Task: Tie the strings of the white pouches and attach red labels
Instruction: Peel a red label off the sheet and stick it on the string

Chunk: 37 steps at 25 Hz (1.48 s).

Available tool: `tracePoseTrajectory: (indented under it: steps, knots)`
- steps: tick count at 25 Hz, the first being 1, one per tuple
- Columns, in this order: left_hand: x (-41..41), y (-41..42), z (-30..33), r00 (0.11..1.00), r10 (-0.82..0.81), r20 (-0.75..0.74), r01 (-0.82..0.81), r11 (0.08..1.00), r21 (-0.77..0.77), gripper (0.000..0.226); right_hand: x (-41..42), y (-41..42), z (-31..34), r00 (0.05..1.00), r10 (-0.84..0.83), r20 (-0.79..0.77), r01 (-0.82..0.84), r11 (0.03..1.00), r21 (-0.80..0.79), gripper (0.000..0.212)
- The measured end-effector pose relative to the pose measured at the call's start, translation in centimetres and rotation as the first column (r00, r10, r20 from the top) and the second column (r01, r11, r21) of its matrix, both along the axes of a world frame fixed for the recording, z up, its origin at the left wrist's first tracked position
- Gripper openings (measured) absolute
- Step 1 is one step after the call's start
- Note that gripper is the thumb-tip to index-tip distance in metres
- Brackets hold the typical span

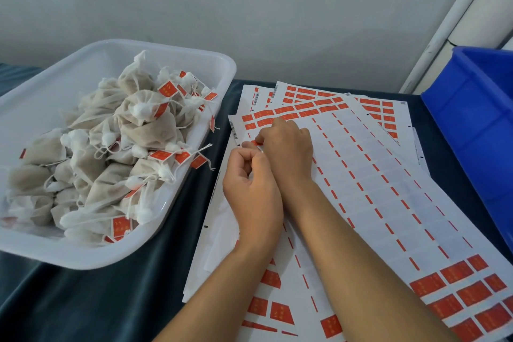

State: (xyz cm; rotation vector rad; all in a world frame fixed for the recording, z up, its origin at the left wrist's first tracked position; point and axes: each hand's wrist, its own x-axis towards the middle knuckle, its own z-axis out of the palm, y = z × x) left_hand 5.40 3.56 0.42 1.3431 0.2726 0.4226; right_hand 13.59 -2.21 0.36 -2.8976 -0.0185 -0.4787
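Dark velvety cloth over the counter (116,300), under a pale plain wall. White plastic tray (194,61) at left, heaped with soft gauzy white pouches (144,130), tied and red-tagged. Glossy label sheets (374,189) fanned alongside. Right hand (288,147) pinching a small red label (254,143) on the top sheet; left hand (249,189) curled beside it, contents unclear.

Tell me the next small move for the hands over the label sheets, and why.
Probably finish lifting the red label clear of the top sheet. The right hand pinches that label at the sheet's upper left corner, and the left hand is curled just below it. Many pouches in the white tray already carry labels.
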Motion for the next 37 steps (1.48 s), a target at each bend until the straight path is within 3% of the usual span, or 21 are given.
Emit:
tracePoseTrajectory:
  steps: [5,13,18,22,29,33,37]
  knots:
    - [0.0,0.0,0.0,1.000,-0.007,-0.001,0.007,1.000,0.004,0.029,-0.1,-0.2,0.2,1.000,0.009,-0.008,-0.008,0.996,0.085,0.040]
    - [-0.1,-0.1,0.1,1.000,-0.027,0.011,0.027,0.999,0.030,0.022,0.7,-0.5,0.8,0.998,0.028,-0.061,-0.024,0.998,0.066,0.032]
    - [0.0,0.0,0.2,0.999,-0.038,0.020,0.038,0.999,0.032,0.016,1.1,-0.7,1.4,0.987,0.035,-0.155,0.023,0.934,0.355,0.025]
    - [-0.1,0.0,0.1,0.999,-0.050,0.000,0.050,0.998,0.041,0.018,1.8,-1.2,1.5,0.968,0.049,-0.245,0.067,0.894,0.442,0.026]
    - [-0.1,-0.1,0.2,0.999,-0.046,-0.015,0.047,0.998,0.038,0.018,1.0,-1.6,1.1,0.988,0.065,-0.137,0.003,0.895,0.446,0.016]
    - [0.0,-0.2,0.2,0.996,-0.084,-0.017,0.085,0.992,0.093,0.018,1.2,-3.3,1.8,0.993,0.040,-0.112,0.041,0.767,0.640,0.018]
    - [0.0,-0.4,0.2,0.994,-0.101,-0.033,0.104,0.988,0.113,0.017,0.5,-5.4,2.7,0.996,-0.017,-0.090,0.086,0.519,0.850,0.018]
